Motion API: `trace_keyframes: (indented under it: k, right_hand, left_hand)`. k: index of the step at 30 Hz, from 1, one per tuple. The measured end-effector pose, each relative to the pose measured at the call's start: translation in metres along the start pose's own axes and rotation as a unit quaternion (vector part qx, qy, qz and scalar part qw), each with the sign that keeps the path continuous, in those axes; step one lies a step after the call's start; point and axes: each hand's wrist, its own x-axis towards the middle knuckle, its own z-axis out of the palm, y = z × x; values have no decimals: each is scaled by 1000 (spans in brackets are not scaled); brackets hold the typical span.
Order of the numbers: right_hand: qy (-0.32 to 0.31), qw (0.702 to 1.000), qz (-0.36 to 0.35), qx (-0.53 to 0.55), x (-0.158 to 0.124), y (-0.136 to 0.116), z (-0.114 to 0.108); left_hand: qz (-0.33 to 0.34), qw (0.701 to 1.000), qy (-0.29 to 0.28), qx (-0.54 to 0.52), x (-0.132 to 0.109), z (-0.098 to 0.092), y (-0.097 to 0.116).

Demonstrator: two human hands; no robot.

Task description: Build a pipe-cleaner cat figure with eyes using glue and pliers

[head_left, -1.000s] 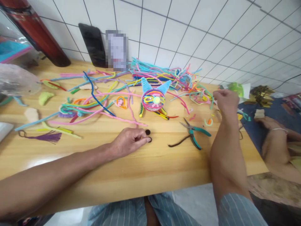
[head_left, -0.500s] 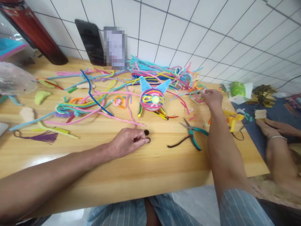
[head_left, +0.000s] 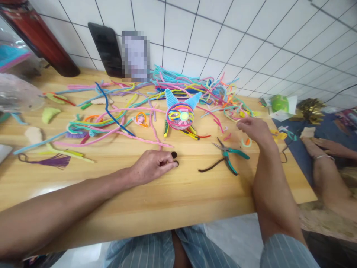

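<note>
My left hand [head_left: 152, 165] rests on the wooden table [head_left: 173, 201], its fingers curled, the tips pinching a small dark round piece [head_left: 176, 163]. A second dark round piece [head_left: 174, 154] lies just beyond it. My right hand [head_left: 255, 130] hovers with curled, pinched fingers just right of the teal-handled pliers [head_left: 229, 154]; what it holds, if anything, does not show. A short brown pipe cleaner [head_left: 209, 168] lies by the pliers. A ball wrapped in coloured pipe cleaners with two blue ears [head_left: 182, 113] stands behind both hands.
Loose pipe cleaners [head_left: 195, 87] sprawl across the back of the table. A dark phone [head_left: 107, 48] leans on the tiled wall. A purple tassel [head_left: 52, 160] lies at the left. Another person's arm with a bracelet [head_left: 326, 163] is off the table's right edge.
My right hand has pulled back from the pipe cleaner pile at the right and come down beside the pliers. My left hand has stayed on the dark piece.
</note>
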Motion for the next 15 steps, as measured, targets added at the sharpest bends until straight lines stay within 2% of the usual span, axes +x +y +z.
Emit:
trace_keyframes:
  k: [7, 11, 15]
  right_hand:
    - [25, 997, -19, 64, -5, 32, 26]
    - [44, 993, -47, 98, -3, 35, 39]
    - [52, 994, -74, 69, -3, 32, 44]
  left_hand:
    - [35, 999, 7, 34, -2, -1, -1]
    - [49, 997, 4, 57, -3, 0, -3]
    - [51, 996, -9, 71, -4, -1, -4]
